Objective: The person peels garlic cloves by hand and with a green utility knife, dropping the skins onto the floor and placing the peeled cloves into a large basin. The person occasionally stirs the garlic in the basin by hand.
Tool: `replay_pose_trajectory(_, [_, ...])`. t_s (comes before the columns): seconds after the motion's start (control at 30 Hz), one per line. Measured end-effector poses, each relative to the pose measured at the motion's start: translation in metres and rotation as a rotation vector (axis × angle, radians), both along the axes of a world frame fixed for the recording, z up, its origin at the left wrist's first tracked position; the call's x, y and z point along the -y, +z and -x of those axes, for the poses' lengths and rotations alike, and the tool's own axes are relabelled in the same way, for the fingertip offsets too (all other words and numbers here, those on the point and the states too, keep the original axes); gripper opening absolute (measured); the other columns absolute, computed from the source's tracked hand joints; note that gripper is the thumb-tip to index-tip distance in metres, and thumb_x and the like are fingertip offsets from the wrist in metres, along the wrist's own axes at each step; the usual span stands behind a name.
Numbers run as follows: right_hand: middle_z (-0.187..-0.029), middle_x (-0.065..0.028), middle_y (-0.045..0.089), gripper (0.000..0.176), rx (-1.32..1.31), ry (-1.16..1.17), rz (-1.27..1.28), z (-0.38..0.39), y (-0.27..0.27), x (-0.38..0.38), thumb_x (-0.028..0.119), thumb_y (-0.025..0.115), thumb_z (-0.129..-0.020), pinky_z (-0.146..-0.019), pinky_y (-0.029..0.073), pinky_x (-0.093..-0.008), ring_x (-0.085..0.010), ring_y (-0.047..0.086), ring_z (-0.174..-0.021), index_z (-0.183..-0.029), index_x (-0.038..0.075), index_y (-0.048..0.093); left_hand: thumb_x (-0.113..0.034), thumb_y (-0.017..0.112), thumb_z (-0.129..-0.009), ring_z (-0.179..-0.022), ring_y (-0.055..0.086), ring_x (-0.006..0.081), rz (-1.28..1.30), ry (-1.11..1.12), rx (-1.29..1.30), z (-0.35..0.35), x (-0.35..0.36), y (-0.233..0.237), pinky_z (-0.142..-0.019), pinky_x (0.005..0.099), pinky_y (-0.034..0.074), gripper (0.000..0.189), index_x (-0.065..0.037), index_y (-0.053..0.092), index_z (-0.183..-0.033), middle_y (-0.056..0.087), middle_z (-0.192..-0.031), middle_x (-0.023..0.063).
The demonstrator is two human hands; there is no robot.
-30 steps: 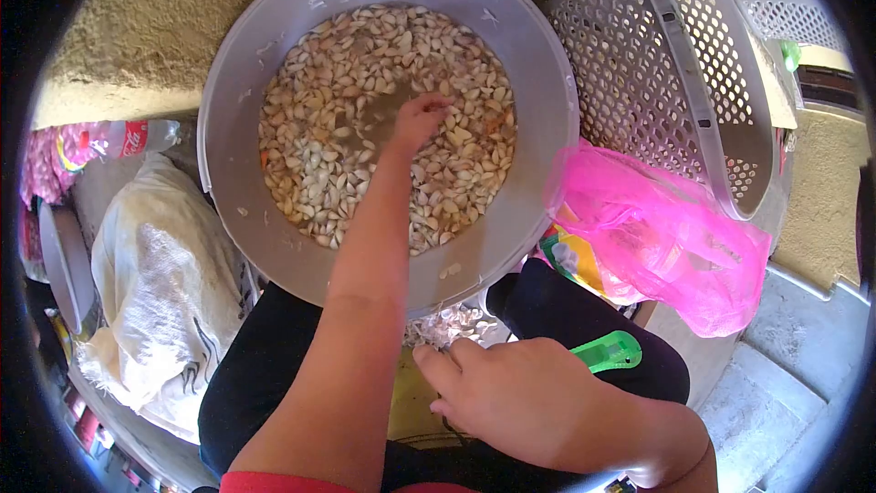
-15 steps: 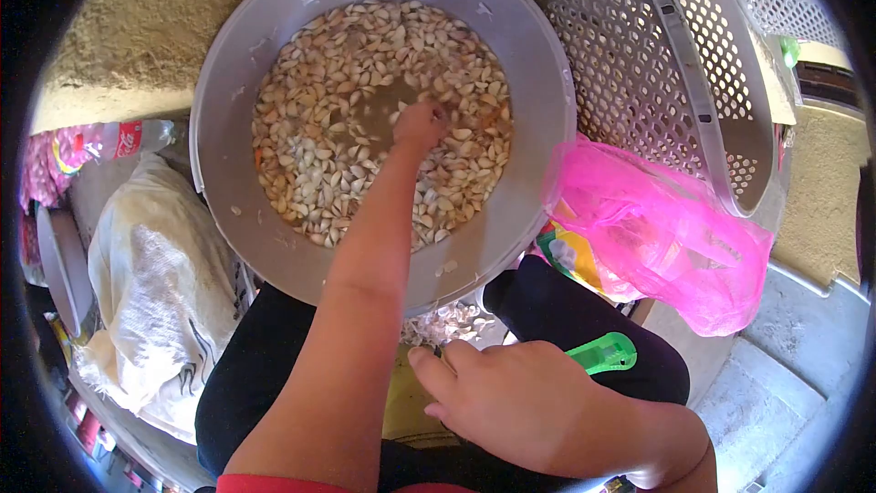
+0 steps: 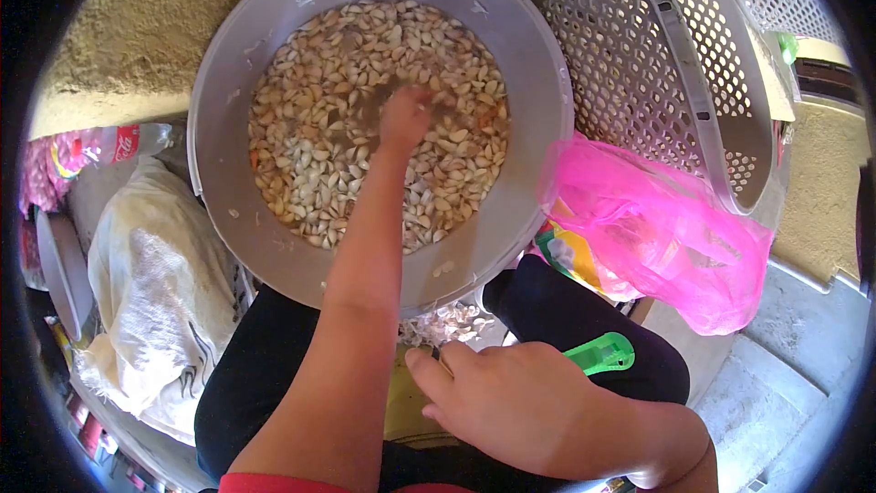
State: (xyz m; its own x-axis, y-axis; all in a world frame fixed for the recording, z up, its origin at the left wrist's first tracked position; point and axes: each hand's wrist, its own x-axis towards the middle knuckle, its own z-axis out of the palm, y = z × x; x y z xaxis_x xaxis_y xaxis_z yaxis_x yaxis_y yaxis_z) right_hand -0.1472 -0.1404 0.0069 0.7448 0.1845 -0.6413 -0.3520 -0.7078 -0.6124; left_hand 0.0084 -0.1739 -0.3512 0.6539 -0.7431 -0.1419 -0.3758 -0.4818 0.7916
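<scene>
My left hand (image 3: pixel 404 119) reaches into a large grey basin (image 3: pixel 529 146) of water and garlic cloves (image 3: pixel 319 173). Its fingers are in the murky water and blurred, so their grip is hidden. Many loose cloves float around it. My right hand (image 3: pixel 506 397) rests low over my lap, fingers curled around a green utility knife (image 3: pixel 602 353). The knife's green end sticks out behind the hand; its blade is not clearly visible. Below the basin's near rim, a heap of garlic peelings (image 3: pixel 447 322) shows between my legs.
A grey perforated basket (image 3: pixel 630 64) leans at the basin's right. Beneath it lies a pink mesh bag (image 3: pixel 666 228). On the left are a whitish sack (image 3: pixel 160 283) and a plastic bottle (image 3: pixel 137 141). A rough wall (image 3: pixel 137 36) stands behind.
My left hand has shifted slightly left and away from me in the water, and the cloves around it have drifted. My right hand with the utility knife has barely moved.
</scene>
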Motion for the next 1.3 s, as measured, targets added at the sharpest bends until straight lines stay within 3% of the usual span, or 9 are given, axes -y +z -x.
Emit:
replay_pose_trajectory(0.07, [-0.078,-0.0117,0.054,0.036,0.005,-0.006,0.003,0.000,-0.001,-0.002,0.025,0.050,-0.081,-0.049,0.048,-0.0336,-0.0250,0.060,-0.062,-0.106,0.000,0.044,-0.011,0.061,-0.064,-0.093,0.054,0.0310,-0.197,-0.335,-0.056,0.009,0.002,0.000,-0.077,0.0386,0.044,0.027,-0.010,0.062,-0.092,0.057,-0.097,0.0137])
replay_pose_trajectory(0.17, [-0.078,-0.0118,0.054,0.036,-0.010,0.000,-0.002,-0.002,-0.001,-0.001,0.025,0.050,-0.081,-0.050,0.048,-0.0337,-0.0251,0.060,-0.062,-0.106,0.000,0.044,-0.014,0.058,-0.071,-0.093,0.055,0.0272,-0.301,-0.393,0.145,0.025,0.000,-0.009,-0.075,0.0392,0.045,0.018,-0.011,0.062,-0.089,0.057,-0.099,0.0109])
replay_pose_trajectory(0.37, [-0.078,-0.0119,0.055,0.036,-0.031,0.009,0.002,-0.003,-0.002,-0.001,0.025,0.050,-0.082,-0.050,0.049,-0.0341,-0.0253,0.060,-0.062,-0.106,0.000,0.044,-0.015,0.059,-0.070,-0.089,0.057,0.0296,-0.445,-0.268,0.170,0.037,-0.003,-0.016,-0.073,0.0384,0.046,0.022,-0.012,0.061,-0.092,0.060,-0.093,0.0114])
replay_pose_trajectory(0.57, [-0.078,-0.0117,0.054,0.036,-0.028,0.006,0.006,-0.003,-0.001,0.000,0.026,0.050,-0.082,-0.050,0.049,-0.0338,-0.0249,0.060,-0.062,-0.106,0.000,0.044,-0.022,0.064,-0.067,-0.085,0.057,0.0318,-0.009,0.111,-0.482,0.016,-0.002,-0.034,-0.073,0.0385,0.046,0.033,-0.008,0.061,-0.096,0.062,-0.085,0.0123])
replay_pose_trajectory(0.77, [-0.078,-0.0113,0.054,0.036,-0.011,0.026,0.025,0.006,-0.013,-0.005,0.026,0.051,-0.081,-0.049,0.049,-0.0330,-0.0246,0.060,-0.063,-0.105,0.000,0.045,-0.022,0.066,-0.066,-0.084,0.057,0.0307,-0.025,-0.255,0.076,0.030,0.009,-0.016,-0.075,0.0402,0.044,0.027,-0.013,0.063,-0.092,0.061,-0.084,0.0112])
replay_pose_trajectory(0.87, [-0.079,-0.0112,0.054,0.036,-0.031,0.024,0.018,0.005,-0.014,-0.006,0.026,0.050,-0.082,-0.050,0.049,-0.0330,-0.0245,0.060,-0.063,-0.106,0.000,0.045,-0.019,0.065,-0.067,-0.087,0.057,0.0297,-0.147,-0.284,0.116,0.040,0.008,-0.006,-0.075,0.0405,0.045,0.024,-0.014,0.063,-0.091,0.060,-0.089,0.0114])
replay_pose_trajectory(0.97, [-0.079,-0.0112,0.054,0.036,-0.025,0.031,0.028,0.006,-0.014,-0.006,0.027,0.050,-0.082,-0.050,0.049,-0.0332,-0.0246,0.060,-0.063,-0.106,0.000,0.045,-0.019,0.061,-0.069,-0.091,0.054,0.0333,-0.369,-0.484,0.001,0.037,0.007,0.006,-0.079,0.0416,0.043,0.025,-0.013,0.061,-0.094,0.057,-0.093,0.0180])
replay_pose_trajectory(1.17, [-0.078,-0.0112,0.055,0.036,-0.021,0.030,0.029,0.007,-0.013,-0.005,0.027,0.050,-0.082,-0.050,0.049,-0.0334,-0.0248,0.060,-0.063,-0.106,0.000,0.045,-0.019,0.061,-0.068,-0.090,0.056,0.0322,-0.374,-0.398,0.055,0.040,-0.002,-0.029,-0.077,0.0417,0.045,0.027,-0.015,0.061,-0.095,0.058,-0.096,0.0139])
replay_pose_trajectory(1.3, [-0.077,-0.0114,0.055,0.037,-0.022,0.012,0.016,-0.003,-0.002,-0.001,0.027,0.050,-0.082,-0.050,0.049,-0.0336,-0.0249,0.060,-0.062,-0.106,0.000,0.045,-0.020,0.060,-0.070,-0.092,0.056,0.0294,-0.358,-0.362,-0.028,0.034,-0.007,-0.012,-0.076,0.0390,0.046,0.024,-0.015,0.062,-0.093,0.060,-0.094,0.0116])
